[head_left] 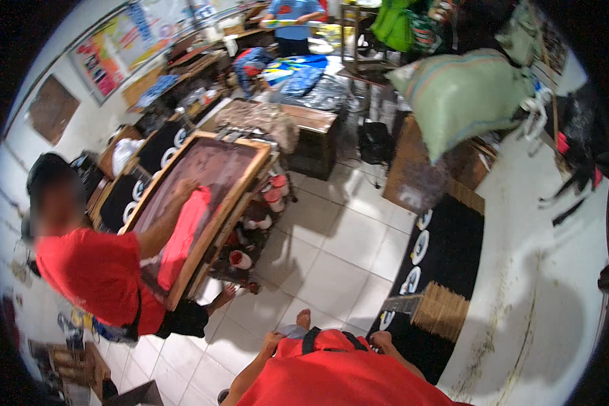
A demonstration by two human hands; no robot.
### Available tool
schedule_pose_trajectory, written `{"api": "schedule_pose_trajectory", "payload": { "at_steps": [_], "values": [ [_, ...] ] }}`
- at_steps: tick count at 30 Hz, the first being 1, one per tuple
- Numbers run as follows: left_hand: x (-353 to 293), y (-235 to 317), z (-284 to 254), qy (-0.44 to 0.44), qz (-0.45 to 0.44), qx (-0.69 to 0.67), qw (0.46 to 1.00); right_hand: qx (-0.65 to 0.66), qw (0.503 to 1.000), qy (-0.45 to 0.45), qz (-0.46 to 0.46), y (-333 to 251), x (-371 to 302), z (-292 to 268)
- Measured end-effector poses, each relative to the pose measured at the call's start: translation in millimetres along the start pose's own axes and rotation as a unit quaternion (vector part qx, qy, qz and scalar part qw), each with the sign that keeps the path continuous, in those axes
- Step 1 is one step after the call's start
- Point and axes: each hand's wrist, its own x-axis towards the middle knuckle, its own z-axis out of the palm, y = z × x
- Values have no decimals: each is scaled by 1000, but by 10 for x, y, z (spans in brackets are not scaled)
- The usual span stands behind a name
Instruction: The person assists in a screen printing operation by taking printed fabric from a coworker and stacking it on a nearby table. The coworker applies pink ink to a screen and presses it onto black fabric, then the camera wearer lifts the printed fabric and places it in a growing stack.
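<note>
My left hand [271, 342] is at my left side, against the grey cloth of my shorts [293, 331]. On the other side, my right hand [383, 340] hangs by the edge of my red shirt [345, 379], close to the black printed cloth [446, 250] along the right wall. Both hands look small and bent inward; their fingers are too unclear to read, and no held object shows. To my left, a co-worker in a red shirt [95, 271] leans over a wooden-framed printing screen [256, 157]. That person's hand touches a long bright red strip [185, 237] on the mesh.
Pots with red contents [239, 259] stand beneath the screen. White floor tiles [325, 271] run between the screen and the black cloth, where a slatted brown piece [443, 311] lies. A pale green sack [467, 91] bulges at upper right. Another person [292, 30] stands at the far end.
</note>
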Motion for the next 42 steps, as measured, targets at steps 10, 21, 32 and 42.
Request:
{"api": "schedule_pose_trajectory", "payload": {
  "at_steps": [10,21,32,42],
  "values": [
    [-221,258,-71,13,-150,-122,981,448,892,-37,59,9,252,-12],
    [-46,-16,48,34,-150,-49,987,261,960,-74,64,91,339,66],
    [48,-103,142,31,-136,-128,982,-31,978,28,-203,202,426,70],
    [98,-425,-1319,219,-177,-359,890,379,902,-204,25,-379,309,-137]
  ]
}}
